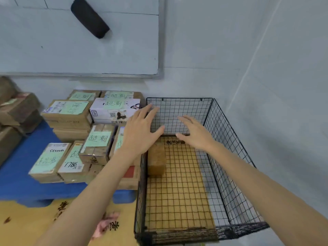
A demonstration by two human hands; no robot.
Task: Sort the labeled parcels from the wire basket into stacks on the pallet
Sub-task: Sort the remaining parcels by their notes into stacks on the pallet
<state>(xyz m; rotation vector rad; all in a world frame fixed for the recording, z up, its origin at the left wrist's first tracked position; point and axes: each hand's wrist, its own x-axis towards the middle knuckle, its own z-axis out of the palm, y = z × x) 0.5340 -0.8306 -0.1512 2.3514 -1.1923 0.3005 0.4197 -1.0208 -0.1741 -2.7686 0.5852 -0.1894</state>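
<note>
Hovering over the wire basket [230, 135]: left hand [140, 128] and right hand [193, 134], both with fingers spread and relaxed, holding nothing. Left is above the basket's left wall, right is over the far half of the basket.

Only one parcel shows inside: a small brown parcel [157, 160], upright against the left wall, just below the left wrist. Rest of the basket bottom is bare mesh over the yellow mat [26, 226]. Looks like the last pick, so the task is near done.

Stacks [96, 141] sit on the blue pallet [16, 176] just left of the basket, most topped with green handwritten labels.

How I'd do this step:
- Take the parcel with the left hand, since it's closest. Thumb on one broad face, fingers on the other.
- It's tight to the wire wall, so tip it inward first to get fingers behind it.
- Lift straight up to clear the rim before swinging left. Snagging the mesh would drag the basket.
- No label visible on the face shown. Turn it and read it before picking a stack.
- Set it flat and square on the matching stack. The near stacks are uneven, so seat it away from the edge.
- Right hand can steady the basket rim.
</note>
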